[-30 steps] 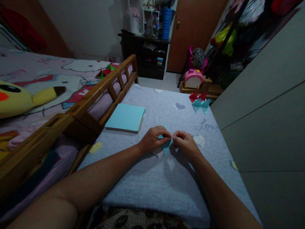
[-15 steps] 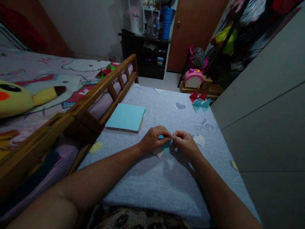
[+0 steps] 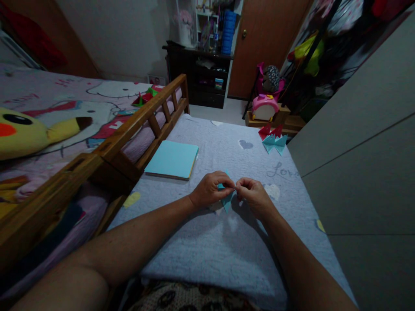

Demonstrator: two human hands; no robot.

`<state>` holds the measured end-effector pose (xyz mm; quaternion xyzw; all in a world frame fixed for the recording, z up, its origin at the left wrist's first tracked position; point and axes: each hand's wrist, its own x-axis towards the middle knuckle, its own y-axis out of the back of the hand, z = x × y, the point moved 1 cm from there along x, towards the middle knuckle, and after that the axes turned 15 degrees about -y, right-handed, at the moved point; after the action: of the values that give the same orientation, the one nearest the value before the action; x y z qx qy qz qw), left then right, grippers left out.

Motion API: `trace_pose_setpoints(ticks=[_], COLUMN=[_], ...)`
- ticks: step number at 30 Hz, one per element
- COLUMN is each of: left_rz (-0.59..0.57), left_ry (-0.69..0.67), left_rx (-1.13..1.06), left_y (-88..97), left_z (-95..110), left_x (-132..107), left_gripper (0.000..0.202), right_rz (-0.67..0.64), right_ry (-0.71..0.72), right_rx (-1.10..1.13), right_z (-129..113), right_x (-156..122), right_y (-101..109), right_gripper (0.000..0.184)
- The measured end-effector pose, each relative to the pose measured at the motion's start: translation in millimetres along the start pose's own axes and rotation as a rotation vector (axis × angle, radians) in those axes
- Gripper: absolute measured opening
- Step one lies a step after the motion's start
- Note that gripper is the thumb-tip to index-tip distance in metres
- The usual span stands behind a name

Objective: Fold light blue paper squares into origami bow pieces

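Between my hands is a small piece of folded blue paper (image 3: 228, 203), its pointed ends showing above and below my fingers. My left hand (image 3: 214, 188) pinches it from the left, thumb against fingertips. From the right, my right hand (image 3: 254, 195) pinches at the paper's right corner, with the fingertips of both hands almost meeting. The exact fold under the fingers is hidden. A stack of square paper (image 3: 171, 160), light blue on top, lies to the left beyond my left hand.
Folded blue paper shapes (image 3: 274, 143) and red ones (image 3: 269, 131) sit at the bed's far right corner. A wooden bed rail (image 3: 142, 116) runs along the left, with a yellow plush toy (image 3: 22, 134) past it. A pale cabinet (image 3: 366, 172) borders the right.
The whole view has shifted very slightly. Both hands stay pinched on the blue paper in nearly the same place.
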<state>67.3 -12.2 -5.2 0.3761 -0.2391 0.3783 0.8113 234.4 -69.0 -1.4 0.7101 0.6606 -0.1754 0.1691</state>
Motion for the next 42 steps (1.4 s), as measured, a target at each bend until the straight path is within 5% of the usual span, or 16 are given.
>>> trace_pose_setpoints(ticks=[7,14,21,26,42], left_rz=[0.01,0.025,0.035,0.043,0.047], left_ry=[0.036,0.056,0.064,0.072,0.058], left_rx=[-0.019,-0.02,-0.029,-0.048,-0.029], left_y=[1.0,2.2,2.1,1.5,2.0], left_z=[0.8,1.0,0.9,-1.0,-0.5], left_x=[-0.1,0.5,0.5,0.3,-0.4], left_gripper=[0.008,0.011,0.011,0.011,0.007], right_rz=[-0.049,-0.043,0.138,0.205,0.289], right_ry=[-0.01,0.112,0.483,0.649,0.774], right_rx=[0.095,-0.07,-0.346,-0.465,-0.609], right_z=[-4.0,0.8,0.9,-0.6,-3.2], right_x=[-3.4,-1.7,-4.2,-8.3,-11.9], right_y=[3.2,5.1,3.0,2.7,2.0], right_gripper=[0.019,0.022,0.004,0.009,0.013])
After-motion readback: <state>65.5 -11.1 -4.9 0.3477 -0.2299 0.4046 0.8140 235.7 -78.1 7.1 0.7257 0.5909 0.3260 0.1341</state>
